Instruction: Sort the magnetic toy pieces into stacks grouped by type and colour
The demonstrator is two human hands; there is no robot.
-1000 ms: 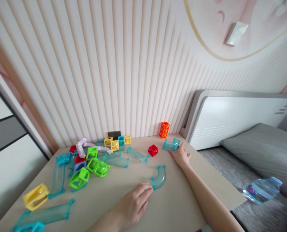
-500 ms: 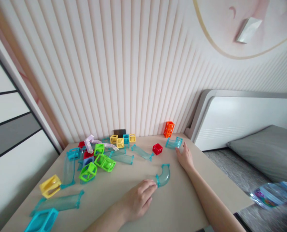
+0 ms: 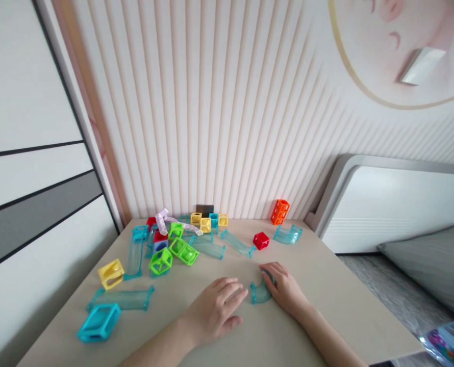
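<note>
A curved see-through teal track piece lies on the table between my hands. My right hand is over its far end, with fingers and thumb closed around it and part of the bend hidden. My left hand rests low over the table just left of the piece, fingers stretched out, apart from it and holding nothing. Beyond my right hand sits a red cube frame. Another curved teal track piece lies further back at the right.
An orange block tower stands at the back near the wall. Straight teal track, green cube frames and several other blocks are heaped at the left. A yellow frame and a blue frame lie at the left edge. A bottle is beyond the right edge.
My right hand has moved from the back curved piece toward me and closed on the near one. My left hand has come slightly away from that piece. The view has shifted left.
</note>
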